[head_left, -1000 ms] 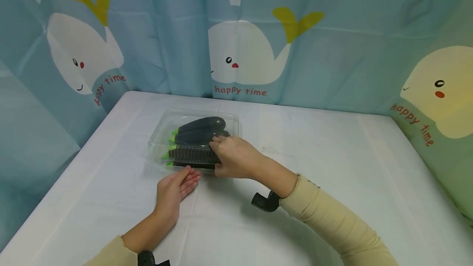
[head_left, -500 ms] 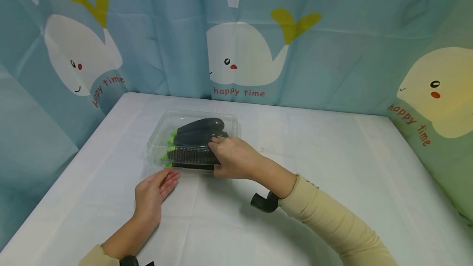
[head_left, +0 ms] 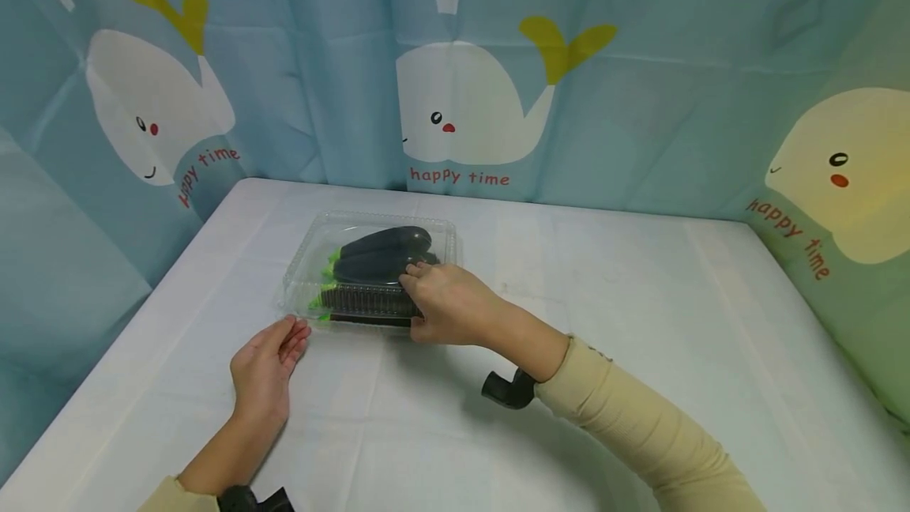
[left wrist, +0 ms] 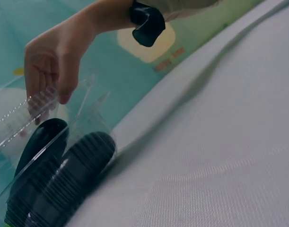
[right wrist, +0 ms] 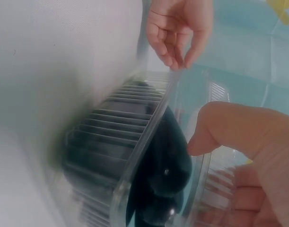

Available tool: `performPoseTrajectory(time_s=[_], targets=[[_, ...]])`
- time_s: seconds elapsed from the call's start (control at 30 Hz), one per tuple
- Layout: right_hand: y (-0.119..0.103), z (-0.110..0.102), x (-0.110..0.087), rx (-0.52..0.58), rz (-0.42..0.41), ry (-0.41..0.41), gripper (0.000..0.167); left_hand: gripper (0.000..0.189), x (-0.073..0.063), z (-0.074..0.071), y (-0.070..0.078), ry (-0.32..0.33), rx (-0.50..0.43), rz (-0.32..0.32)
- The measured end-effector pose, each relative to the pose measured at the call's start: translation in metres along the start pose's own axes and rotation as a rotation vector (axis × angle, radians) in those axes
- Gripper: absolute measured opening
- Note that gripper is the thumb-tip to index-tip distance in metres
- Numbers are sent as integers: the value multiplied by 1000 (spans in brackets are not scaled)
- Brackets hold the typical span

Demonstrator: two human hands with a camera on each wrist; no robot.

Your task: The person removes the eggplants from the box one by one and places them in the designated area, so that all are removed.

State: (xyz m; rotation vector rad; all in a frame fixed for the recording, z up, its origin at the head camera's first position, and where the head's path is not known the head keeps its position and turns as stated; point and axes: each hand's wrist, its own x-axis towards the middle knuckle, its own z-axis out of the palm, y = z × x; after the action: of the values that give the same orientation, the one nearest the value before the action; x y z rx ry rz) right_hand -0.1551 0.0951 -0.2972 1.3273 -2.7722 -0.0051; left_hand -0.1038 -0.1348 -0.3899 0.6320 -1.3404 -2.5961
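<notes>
A clear plastic clamshell box (head_left: pixel 304 271) stands toward the back left of the table, holding several dark eggplants (head_left: pixel 387 243) with green stems. My right hand (head_left: pixel 455 304) grips the lid at the box's front right; the thumb lies on one side and the fingers behind the clear plastic. In the right wrist view the lid (right wrist: pixel 215 175) stands apart from the base rim (right wrist: pixel 144 151), with eggplants showing in the gap. At the front left corner, my left hand (head_left: pixel 261 378) pinches the rim between thumb and fingertips.
A white cloth covers the table (head_left: pixel 626 354). Behind it and along the sides hangs a blue-green curtain (head_left: pixel 661 125) printed with whales. A black wrist mount (head_left: pixel 510 390) sits below the right forearm.
My left hand has slid leftward along the box's front edge, from near its middle to the front left corner. The right hand keeps its hold, and the box stays put.
</notes>
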Motion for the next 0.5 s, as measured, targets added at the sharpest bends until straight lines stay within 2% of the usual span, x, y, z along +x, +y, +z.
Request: performPoseTrajectory(time_s=[0.27, 0.5], targets=[[2, -2, 0, 8, -1, 36, 51, 11, 6, -1, 2, 42, -36, 18], [7, -10, -1, 92, 1, 94, 49, 19, 9, -2, 5, 30, -33, 39]])
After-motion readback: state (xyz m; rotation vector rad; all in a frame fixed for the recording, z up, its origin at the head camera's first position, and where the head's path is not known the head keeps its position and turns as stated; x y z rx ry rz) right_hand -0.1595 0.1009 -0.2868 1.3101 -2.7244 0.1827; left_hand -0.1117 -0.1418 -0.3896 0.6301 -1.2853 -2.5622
